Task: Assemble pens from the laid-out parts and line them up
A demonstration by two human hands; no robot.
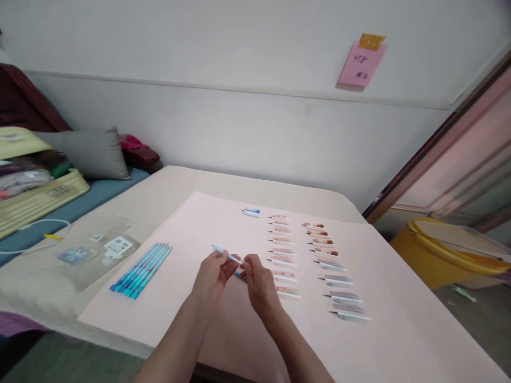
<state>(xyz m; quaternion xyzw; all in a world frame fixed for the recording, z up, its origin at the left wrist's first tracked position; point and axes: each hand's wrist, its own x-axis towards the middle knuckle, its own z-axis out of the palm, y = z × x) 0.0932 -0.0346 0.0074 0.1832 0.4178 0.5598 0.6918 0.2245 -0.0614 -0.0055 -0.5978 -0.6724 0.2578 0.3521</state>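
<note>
My left hand (213, 271) is closed around a light blue pen (219, 249), tilted with its blue end up and to the left. A thin white rod (236, 259) runs from it toward my right hand (257, 276), whose fingers are pinched at the rod's far end. Below my fingers shows a small blue piece (240, 274), partly hidden. To the left lies a row of several blue pens (142, 270), side by side. Right of my hands, white refills with dark tips lie beside pink patterned barrels (281, 251), brown patterned barrels (321, 242) and grey clear barrels (345, 296).
A pale pink sheet (187, 229) covers much of the table. Blue pen parts (251, 211) lie near its back edge. Clear plastic packaging (107, 252) with labels sits at the left. Beyond the table's right side stands a yellow tub (423, 255). A wall (247, 127) rises behind the table.
</note>
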